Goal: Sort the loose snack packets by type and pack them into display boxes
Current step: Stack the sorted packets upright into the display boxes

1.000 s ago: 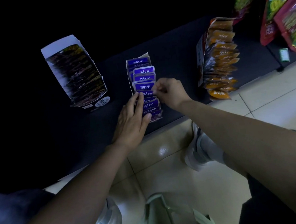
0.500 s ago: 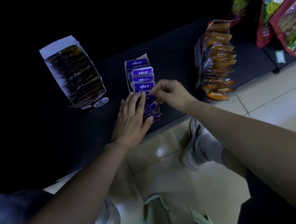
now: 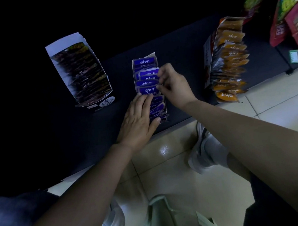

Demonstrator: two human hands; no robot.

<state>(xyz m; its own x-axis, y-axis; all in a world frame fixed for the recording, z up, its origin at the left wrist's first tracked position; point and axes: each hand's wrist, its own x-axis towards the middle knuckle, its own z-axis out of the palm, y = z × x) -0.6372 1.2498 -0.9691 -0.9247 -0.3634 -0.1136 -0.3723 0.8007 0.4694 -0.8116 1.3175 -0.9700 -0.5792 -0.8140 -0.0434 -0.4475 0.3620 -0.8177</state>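
A narrow cardboard display box (image 3: 152, 55) stands in the middle of the dark matte counter (image 3: 177, 41), filled with a shingled row of glossy purple packets (image 3: 146, 73), each a flat rectangular pouch with white stylised script that I cannot read. The left hand (image 3: 138, 119) lies flat on the nearer packets, fingers straight and together. The right hand (image 3: 173, 85) has its fingers curled, pinching the right edges of packets further along the row. To the left is a white-flapped carton (image 3: 63, 43) of dark, crinkled packets (image 3: 83, 73), with a round white label too small to read. To the right is a box of shiny orange packets (image 3: 230, 56). Pale glazed tiles (image 3: 168, 166) cover the floor
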